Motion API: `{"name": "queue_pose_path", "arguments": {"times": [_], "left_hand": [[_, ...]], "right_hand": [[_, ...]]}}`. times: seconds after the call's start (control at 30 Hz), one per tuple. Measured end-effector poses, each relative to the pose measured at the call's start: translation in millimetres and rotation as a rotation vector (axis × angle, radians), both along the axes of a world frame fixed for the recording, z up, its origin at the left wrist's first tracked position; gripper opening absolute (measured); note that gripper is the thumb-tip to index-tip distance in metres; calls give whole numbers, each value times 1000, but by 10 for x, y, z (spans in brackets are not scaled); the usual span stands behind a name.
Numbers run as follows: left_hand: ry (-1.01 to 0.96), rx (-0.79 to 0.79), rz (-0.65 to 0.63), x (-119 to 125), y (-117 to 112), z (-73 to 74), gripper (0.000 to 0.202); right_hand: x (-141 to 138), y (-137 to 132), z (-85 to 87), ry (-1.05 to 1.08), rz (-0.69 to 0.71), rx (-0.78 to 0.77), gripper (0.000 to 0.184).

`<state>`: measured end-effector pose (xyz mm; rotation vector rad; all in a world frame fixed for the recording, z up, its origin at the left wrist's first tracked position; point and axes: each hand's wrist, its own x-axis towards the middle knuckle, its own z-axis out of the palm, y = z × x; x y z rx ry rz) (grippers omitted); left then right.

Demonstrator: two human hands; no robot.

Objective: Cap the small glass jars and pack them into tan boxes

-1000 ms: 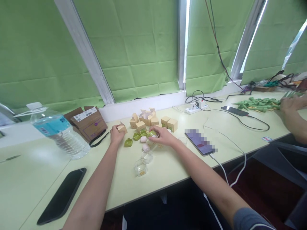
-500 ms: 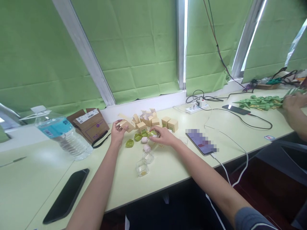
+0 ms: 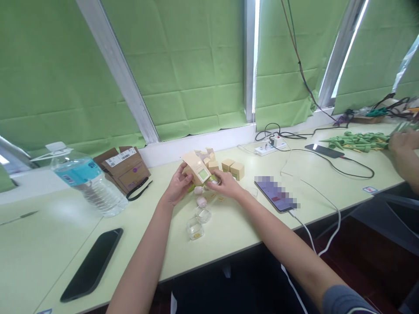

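My left hand (image 3: 178, 185) grips a small cream cardboard box (image 3: 195, 168) with raised flaps and a green printed square on its side. Close against the box's right side, my right hand (image 3: 225, 184) is closed on a small green piece (image 3: 214, 179), largely covered by the fingers. Below the hands lie two pale pink pieces (image 3: 201, 202). Nearer the table edge stand two clear plastic containers (image 3: 195, 230). The green cups behind my left hand are mostly hidden.
More small cream boxes (image 3: 237, 170) stand behind. A water bottle (image 3: 87, 179), a brown carton (image 3: 126, 170) and a black phone (image 3: 93, 264) are at left. At right are a charging phone (image 3: 275, 194), a power strip (image 3: 270, 146), green pieces (image 3: 353, 141) and another person's hand (image 3: 404, 146).
My left hand has moved right with the cream box, bringing it up against my right hand. The box has turned, showing its printed side. My right hand has shifted slightly right.
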<state>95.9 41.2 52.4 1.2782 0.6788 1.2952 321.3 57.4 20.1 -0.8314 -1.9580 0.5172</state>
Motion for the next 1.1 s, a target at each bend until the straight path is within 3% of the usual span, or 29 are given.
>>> {"name": "queue_pose_path", "arguments": {"times": [0.23,0.4,0.63,1.1], "left_hand": [[-81,-52,69,-9,-151,-202,65],[-33,-58,45,79,-205,-220,75],[42,-24,198,152,-182,-235,66],[84,96,395,133,-154,-265,74]], "right_hand": [[-27,-22,-20,-34,49,0,34],[-31,-56,-11,-81,116,2,35],[-35,-80,-8,-107,146,6,39],[-21,-13,-19,25,-138,-66,40]]}}
